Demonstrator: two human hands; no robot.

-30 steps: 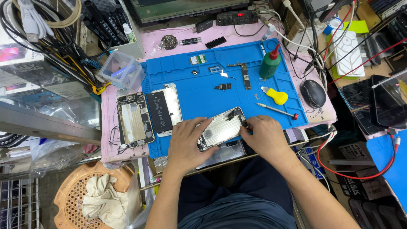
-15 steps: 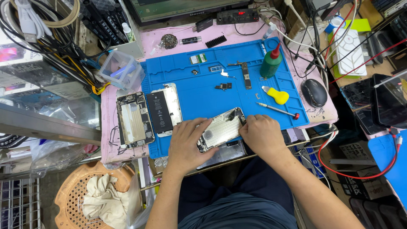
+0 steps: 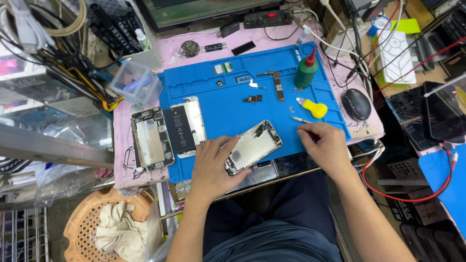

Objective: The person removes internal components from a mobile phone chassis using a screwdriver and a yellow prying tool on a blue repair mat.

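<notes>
Hidden and unclear items
Tool tip under right hand (image 3: 326,146) hidden; small parts on blue mat (image 3: 228,104) too small to identify; monitor (image 3: 204,9) cut off at far edge.

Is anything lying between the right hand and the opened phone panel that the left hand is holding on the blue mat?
Nothing visible does. Only bare blue mat separates the right hand from the phone panel under the left hand. The tweezers and yellow pry tool lie farther back.
</notes>
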